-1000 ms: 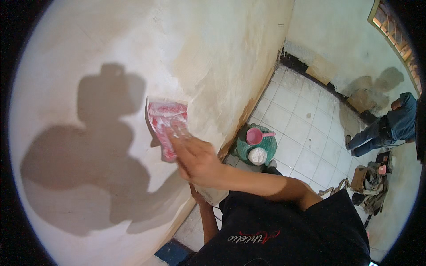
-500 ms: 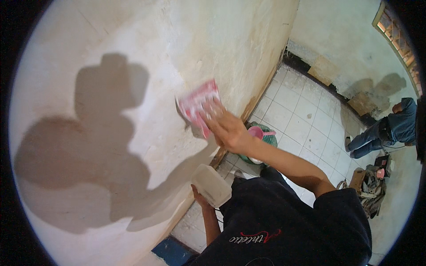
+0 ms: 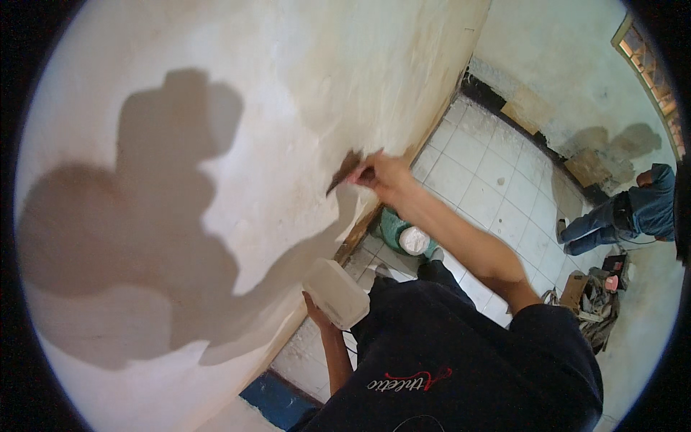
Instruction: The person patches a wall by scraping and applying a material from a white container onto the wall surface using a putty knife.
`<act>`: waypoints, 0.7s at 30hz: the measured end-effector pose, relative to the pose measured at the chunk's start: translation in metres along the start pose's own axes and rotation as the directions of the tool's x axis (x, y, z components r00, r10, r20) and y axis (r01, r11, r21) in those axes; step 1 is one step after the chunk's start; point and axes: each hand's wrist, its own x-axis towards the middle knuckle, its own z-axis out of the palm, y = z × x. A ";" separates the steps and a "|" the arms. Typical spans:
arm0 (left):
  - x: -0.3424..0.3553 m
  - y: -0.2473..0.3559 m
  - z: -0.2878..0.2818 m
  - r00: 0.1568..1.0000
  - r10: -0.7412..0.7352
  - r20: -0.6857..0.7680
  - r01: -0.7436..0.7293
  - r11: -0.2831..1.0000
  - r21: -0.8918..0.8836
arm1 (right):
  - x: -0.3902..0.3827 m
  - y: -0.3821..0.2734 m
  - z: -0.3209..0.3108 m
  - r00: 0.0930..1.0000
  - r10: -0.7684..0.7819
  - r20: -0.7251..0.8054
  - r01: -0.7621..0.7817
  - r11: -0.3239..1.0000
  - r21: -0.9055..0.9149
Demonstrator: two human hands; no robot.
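Note:
My left hand grips a translucent, pale plastic box close to the wall, at waist height. Its contents are hard to make out. My right arm stretches forward, and the fingers of my right hand are pinched on a thin, flat, pink-red putty spreader. It is seen nearly edge-on, close against the pale wall. A dark patch beside it could be its shadow or its far face; I cannot tell which. Whitish, uneven coating covers the wall there.
A green sack with a white round thing stands on the tiled floor below my right arm. A blue block lies at the lower left. Another person stands at the far right, near a heap of cloth and boxes.
My right hand has moved slightly right and turned, so the spreader's broad face no longer shows. My left hand and the box have barely shifted. My arm now hides the pink dipper.

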 end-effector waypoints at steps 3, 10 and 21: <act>-0.006 0.003 0.013 0.994 0.009 -0.109 -0.006 0.999 0.036 | -0.043 -0.074 0.040 0.994 -0.066 0.089 0.067 0.998 -0.008; 0.003 0.016 0.053 0.998 -0.059 -0.022 0.060 0.995 0.085 | -0.174 -0.207 0.128 0.823 -0.407 0.396 0.426 0.904 0.044; -0.015 0.012 0.030 0.998 0.039 -0.046 -0.034 0.994 0.108 | -0.118 -0.145 -0.038 0.737 -0.606 0.300 0.660 0.740 -0.127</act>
